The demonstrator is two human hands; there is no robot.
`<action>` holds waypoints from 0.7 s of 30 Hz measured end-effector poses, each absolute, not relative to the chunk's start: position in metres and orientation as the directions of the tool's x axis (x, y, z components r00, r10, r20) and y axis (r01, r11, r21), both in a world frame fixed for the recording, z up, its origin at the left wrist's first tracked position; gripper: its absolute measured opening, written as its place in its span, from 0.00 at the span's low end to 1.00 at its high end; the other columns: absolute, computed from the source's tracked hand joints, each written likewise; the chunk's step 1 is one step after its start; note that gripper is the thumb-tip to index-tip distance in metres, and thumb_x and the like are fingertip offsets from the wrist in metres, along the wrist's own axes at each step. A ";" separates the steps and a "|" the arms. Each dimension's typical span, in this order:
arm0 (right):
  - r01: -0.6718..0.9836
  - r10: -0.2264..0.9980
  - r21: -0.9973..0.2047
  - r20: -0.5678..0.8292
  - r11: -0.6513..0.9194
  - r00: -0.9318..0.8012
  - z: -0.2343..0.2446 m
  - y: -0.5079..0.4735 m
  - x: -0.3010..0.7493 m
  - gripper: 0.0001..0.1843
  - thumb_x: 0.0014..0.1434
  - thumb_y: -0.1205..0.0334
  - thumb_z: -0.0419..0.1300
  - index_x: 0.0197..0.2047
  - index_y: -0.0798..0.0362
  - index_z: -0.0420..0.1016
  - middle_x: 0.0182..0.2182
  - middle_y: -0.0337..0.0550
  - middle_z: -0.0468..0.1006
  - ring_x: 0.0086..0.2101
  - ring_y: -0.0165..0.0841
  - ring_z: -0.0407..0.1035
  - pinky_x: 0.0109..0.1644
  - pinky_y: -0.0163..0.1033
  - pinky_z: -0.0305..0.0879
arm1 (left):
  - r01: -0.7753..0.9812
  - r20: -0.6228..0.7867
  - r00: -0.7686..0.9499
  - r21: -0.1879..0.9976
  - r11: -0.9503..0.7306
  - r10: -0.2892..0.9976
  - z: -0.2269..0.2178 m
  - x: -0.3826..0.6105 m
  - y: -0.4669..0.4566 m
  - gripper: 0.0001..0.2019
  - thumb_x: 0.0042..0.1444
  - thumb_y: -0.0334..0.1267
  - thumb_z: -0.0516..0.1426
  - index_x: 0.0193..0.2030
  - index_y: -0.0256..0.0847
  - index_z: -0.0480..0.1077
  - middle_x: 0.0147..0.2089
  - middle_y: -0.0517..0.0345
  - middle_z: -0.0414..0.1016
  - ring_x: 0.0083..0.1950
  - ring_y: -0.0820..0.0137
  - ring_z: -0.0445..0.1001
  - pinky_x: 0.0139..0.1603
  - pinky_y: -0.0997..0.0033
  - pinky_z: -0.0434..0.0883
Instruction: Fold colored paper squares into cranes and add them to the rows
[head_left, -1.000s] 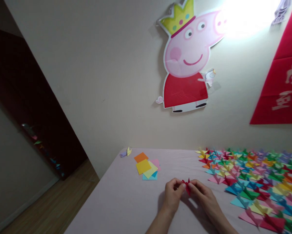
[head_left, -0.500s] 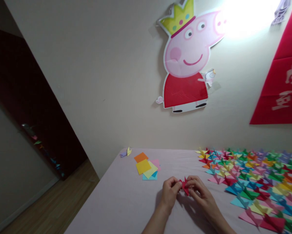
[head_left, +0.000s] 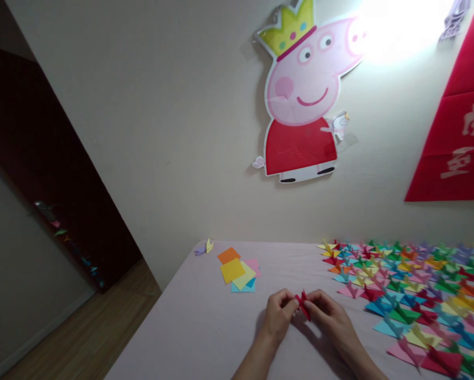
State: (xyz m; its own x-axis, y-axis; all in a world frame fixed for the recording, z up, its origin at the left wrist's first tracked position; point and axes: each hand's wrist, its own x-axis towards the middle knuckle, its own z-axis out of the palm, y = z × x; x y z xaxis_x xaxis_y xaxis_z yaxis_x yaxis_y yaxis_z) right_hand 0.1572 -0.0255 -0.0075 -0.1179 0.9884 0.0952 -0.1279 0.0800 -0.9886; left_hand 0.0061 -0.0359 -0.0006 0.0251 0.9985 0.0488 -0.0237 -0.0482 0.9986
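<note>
A small red folded paper crane is held just above the pale pink table, near its middle. My left hand pinches its left side with thumb and fingers closed. My right hand pinches its right side, fingers curled around the paper. Both forearms come in from the bottom edge of the view.
A small stack of flat coloured paper squares lies beyond my left hand. Rows of several finished paper cranes cover the table's right side. A tiny folded piece sits at the far left corner. A cartoon pig cutout and a red banner hang on the wall.
Both hands shifted a little while working the red crane; the paper's points now stand slightly more upright between the fingers. Nothing else on the table moved.
</note>
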 end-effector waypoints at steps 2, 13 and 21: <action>-0.127 0.990 -0.989 0.090 0.075 -0.112 -0.006 -0.025 0.157 0.18 0.45 0.46 0.72 0.25 0.53 0.76 0.22 0.37 0.75 0.26 0.33 0.68 0.31 0.37 0.65 | -0.002 0.048 0.017 0.999 -0.048 0.999 0.000 0.007 -0.037 0.08 0.45 0.42 0.59 0.24 0.40 0.67 0.23 0.65 0.63 0.27 0.73 0.58 0.30 0.72 0.56; -0.177 0.990 -0.975 0.137 0.132 -0.018 -0.018 -0.023 0.156 0.20 0.45 0.51 0.73 0.35 0.49 0.70 0.23 0.33 0.73 0.24 0.32 0.69 0.28 0.35 0.65 | 0.052 0.083 -0.067 0.995 -0.080 0.994 -0.014 0.013 -0.033 0.10 0.46 0.42 0.61 0.23 0.41 0.66 0.24 0.64 0.65 0.28 0.73 0.60 0.31 0.73 0.59; -0.113 0.987 -0.986 0.135 0.125 -0.087 -0.014 -0.024 0.155 0.16 0.50 0.47 0.68 0.33 0.51 0.77 0.28 0.39 0.78 0.29 0.36 0.71 0.35 0.40 0.68 | -0.022 0.107 -0.076 0.994 -0.108 0.991 -0.020 0.015 -0.033 0.12 0.48 0.46 0.62 0.26 0.41 0.67 0.25 0.63 0.68 0.29 0.71 0.64 0.32 0.73 0.62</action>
State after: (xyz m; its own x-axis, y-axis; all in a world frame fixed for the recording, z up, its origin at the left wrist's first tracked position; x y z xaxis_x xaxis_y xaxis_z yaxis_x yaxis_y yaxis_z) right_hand 0.1552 -0.0244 -0.0136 -0.0868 0.9871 0.1347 -0.1129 0.1246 -0.9858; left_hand 0.0152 -0.0325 -0.0197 -0.0755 0.9914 0.1065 -0.0225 -0.1085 0.9938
